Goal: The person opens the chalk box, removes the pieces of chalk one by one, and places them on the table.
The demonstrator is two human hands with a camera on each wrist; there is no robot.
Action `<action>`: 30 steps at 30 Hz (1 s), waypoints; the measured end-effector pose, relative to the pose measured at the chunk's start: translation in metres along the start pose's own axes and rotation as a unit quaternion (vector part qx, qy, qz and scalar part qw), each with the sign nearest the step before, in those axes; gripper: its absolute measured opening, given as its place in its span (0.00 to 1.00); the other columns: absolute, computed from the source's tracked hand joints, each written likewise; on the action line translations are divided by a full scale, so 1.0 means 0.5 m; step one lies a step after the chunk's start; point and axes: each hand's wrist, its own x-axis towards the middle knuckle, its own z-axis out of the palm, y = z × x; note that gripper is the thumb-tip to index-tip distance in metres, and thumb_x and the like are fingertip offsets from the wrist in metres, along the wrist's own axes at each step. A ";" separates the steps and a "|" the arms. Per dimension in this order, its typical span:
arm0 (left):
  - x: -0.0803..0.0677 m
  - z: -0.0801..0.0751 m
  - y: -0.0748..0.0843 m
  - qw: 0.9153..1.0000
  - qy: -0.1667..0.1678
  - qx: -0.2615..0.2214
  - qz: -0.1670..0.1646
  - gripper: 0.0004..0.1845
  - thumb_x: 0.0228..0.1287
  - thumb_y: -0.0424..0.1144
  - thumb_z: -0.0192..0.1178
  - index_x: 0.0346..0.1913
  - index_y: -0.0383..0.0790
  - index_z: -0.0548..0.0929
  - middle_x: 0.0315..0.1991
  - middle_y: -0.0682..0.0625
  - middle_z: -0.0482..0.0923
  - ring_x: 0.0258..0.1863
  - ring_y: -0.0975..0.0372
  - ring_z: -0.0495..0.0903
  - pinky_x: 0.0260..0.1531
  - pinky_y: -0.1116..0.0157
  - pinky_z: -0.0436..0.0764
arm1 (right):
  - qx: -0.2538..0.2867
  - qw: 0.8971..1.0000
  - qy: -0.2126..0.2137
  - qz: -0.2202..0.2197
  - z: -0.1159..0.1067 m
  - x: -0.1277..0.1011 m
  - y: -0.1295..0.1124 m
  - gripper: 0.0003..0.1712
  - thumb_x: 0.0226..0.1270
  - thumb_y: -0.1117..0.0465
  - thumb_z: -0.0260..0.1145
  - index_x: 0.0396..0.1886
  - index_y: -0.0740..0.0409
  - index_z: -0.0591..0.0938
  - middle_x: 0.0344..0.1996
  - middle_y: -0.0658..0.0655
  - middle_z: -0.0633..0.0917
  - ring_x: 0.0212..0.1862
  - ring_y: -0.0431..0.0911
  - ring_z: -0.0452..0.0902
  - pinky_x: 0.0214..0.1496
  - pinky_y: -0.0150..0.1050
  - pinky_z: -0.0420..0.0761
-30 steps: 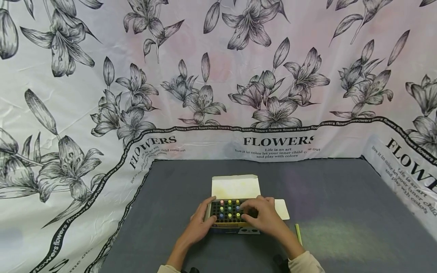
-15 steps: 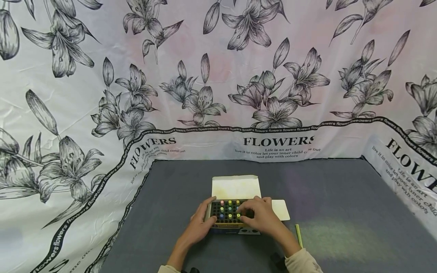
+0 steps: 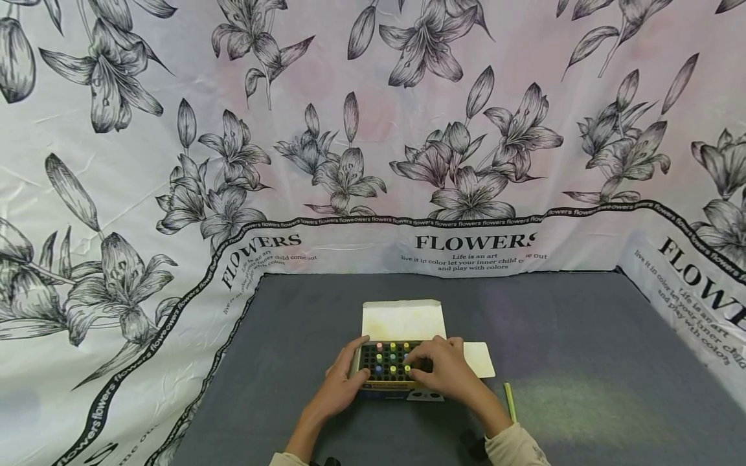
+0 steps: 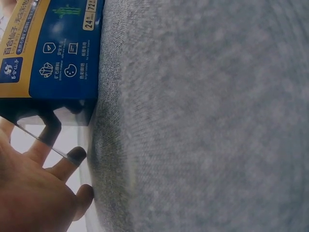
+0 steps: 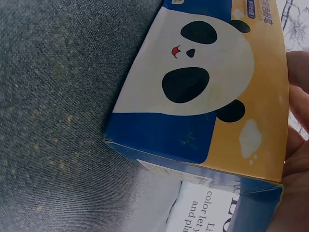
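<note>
An open chalk box (image 3: 384,384) stands on the grey tabletop, with coloured chalk sticks (image 3: 393,369) upright in its black holed insert. My left hand (image 3: 340,382) grips the box's left end, thumb at the front corner and index finger at the back corner. In the left wrist view, its other fingers (image 4: 63,169) spread beside the blue end. My right hand (image 3: 445,366) curls over the right part of the insert, thumb and index fingertips at the right-hand chalk column. I cannot tell whether they pinch a stick. The right wrist view shows the panda print (image 5: 207,67) on the box front.
A white lid flap (image 3: 402,320) lies folded back behind the box, and a side flap (image 3: 480,360) sticks out at its right. One yellow-green chalk stick (image 3: 510,402) lies on the tabletop (image 3: 583,336) by my right forearm. Flower-printed cloth (image 3: 326,246) hangs behind.
My right hand has moved slightly left over the insert, its fingertips now overlapping the middle chalk of the right-hand column. My left hand has stayed in place.
</note>
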 end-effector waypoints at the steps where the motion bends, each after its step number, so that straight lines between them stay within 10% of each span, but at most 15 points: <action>1: 0.000 0.000 0.001 1.000 -0.001 0.000 0.000 0.32 0.72 0.42 0.53 0.77 0.63 0.62 0.78 0.43 0.58 0.76 0.41 0.60 0.60 0.29 0.59 | 0.002 1.000 0.001 -0.001 0.000 -0.001 0.000 0.09 0.57 0.60 0.78 0.37 0.43 0.91 0.27 0.36 0.85 0.30 0.35 0.65 0.47 0.49 0.54; 30: -0.002 0.000 0.000 1.000 -0.001 -0.009 -0.012 0.33 0.72 0.42 0.53 0.77 0.65 0.60 0.77 0.45 0.60 0.73 0.46 0.63 0.61 0.32 0.58 | 0.110 0.993 0.021 -0.039 0.001 -0.011 0.009 0.09 0.66 0.61 0.71 0.46 0.50 0.88 0.32 0.42 0.88 0.34 0.34 0.73 0.47 0.43 0.65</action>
